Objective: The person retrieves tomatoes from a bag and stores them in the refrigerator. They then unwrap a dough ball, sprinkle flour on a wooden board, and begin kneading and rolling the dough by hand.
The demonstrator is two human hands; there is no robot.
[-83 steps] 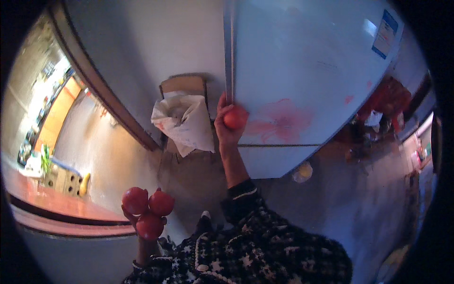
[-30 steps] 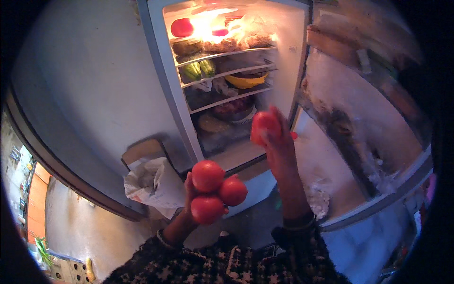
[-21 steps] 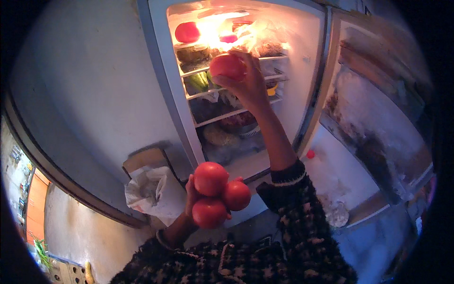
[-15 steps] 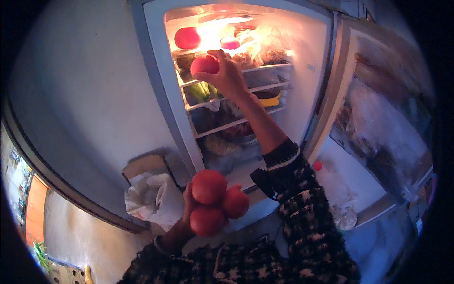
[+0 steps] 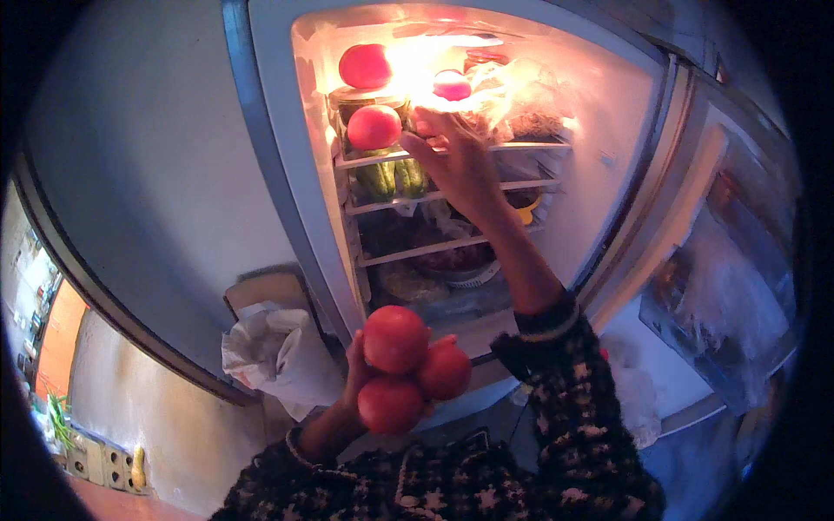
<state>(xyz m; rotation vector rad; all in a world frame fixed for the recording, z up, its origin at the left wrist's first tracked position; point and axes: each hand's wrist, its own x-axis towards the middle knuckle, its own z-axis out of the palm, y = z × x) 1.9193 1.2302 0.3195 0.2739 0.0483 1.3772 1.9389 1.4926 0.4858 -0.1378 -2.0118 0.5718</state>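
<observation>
My left hand [image 5: 354, 380] cradles a cluster of three red tomatoes [image 5: 395, 340] low in front of the fridge. My right hand [image 5: 453, 165] reaches into the lit top section, thumb and fingers apart with nothing between them. Just left of its fingertips, a tomato [image 5: 374, 128] rests at the front of the top shelf. Behind it, another tomato [image 5: 365, 66] sits higher, on what looks like a round container. A smaller red round item [image 5: 452, 84] lies beyond my fingers, partly washed out by the light.
The fridge door [image 5: 695, 226] stands open at right, with plastic bags in its racks. Clear bags of food [image 5: 534, 113] crowd the top shelf's right side. Green vegetables [image 5: 380, 180] lie one shelf lower. A white sack [image 5: 282, 352] stands at lower left beside the fridge.
My right hand has set its tomato on the top shelf, let go and drawn slightly right. The left hand still holds its three tomatoes. The view has shifted a little.
</observation>
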